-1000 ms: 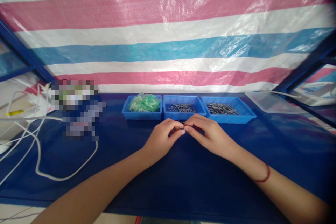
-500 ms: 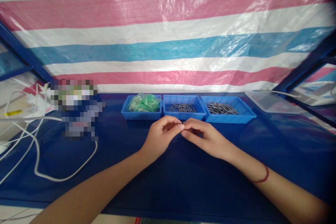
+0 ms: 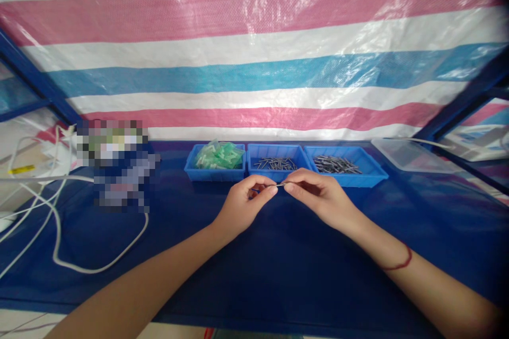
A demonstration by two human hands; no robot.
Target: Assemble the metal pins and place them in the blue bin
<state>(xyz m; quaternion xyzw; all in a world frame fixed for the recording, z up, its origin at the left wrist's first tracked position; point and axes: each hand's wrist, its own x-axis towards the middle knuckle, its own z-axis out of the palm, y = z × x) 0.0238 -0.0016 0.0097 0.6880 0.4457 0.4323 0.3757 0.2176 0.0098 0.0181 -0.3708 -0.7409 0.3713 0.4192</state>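
Note:
Between my two hands, just in front of the bins, a thin metal pin (image 3: 280, 185) lies roughly level. My left hand (image 3: 248, 204) pinches its left end between thumb and fingers. At the other end, the thumb and fingers of my right hand (image 3: 318, 193) close on it too. Most of the pin is hidden by the fingertips. Behind the hands, a middle blue bin (image 3: 254, 171) holds loose thin metal pins (image 3: 276, 163). The right blue bin (image 3: 371, 175) contains a denser heap of similar dark metal pieces (image 3: 337, 164).
A left blue bin (image 3: 214, 174) holds small green plastic packets (image 3: 220, 155). White cables (image 3: 58, 243) loop over the left of the dark blue table (image 3: 270, 275). A translucent lid (image 3: 413, 154) lies at the back right. A striped plastic sheet (image 3: 238, 79) hangs behind.
My right hand has shifted slightly up and right, its thumb now pressed to the fingers. A short length of the pin shows between the hands. My left hand has hardly moved.

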